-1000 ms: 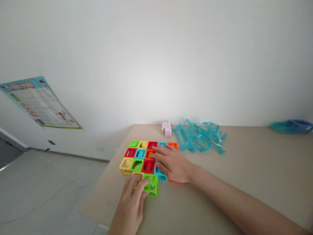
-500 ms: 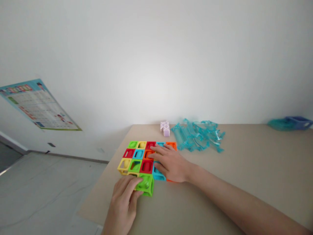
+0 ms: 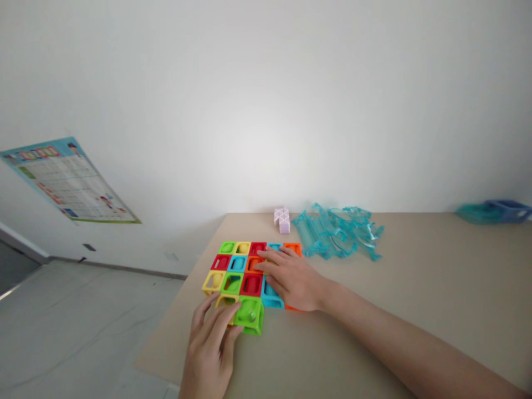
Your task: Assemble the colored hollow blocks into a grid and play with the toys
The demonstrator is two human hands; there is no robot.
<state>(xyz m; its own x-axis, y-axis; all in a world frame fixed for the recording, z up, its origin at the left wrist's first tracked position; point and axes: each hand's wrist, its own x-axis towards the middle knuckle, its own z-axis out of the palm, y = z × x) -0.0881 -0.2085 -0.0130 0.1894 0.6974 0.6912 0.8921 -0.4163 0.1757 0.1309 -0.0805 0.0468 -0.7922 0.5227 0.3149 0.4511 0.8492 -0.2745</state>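
Curls left hand (image 3: 208, 346) against yellow block (image 3: 228, 301) at seven o'clock on block grid (image 3: 251, 284); cannot tell if gripping. Spreads right hand (image 3: 296, 281) wide at three o'clock.

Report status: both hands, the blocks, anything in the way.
Left hand at near yellow block and green block, grip unclear. Right hand spread over right side of block grid, hiding part. Teal plastic pieces by the grid's far right corner.
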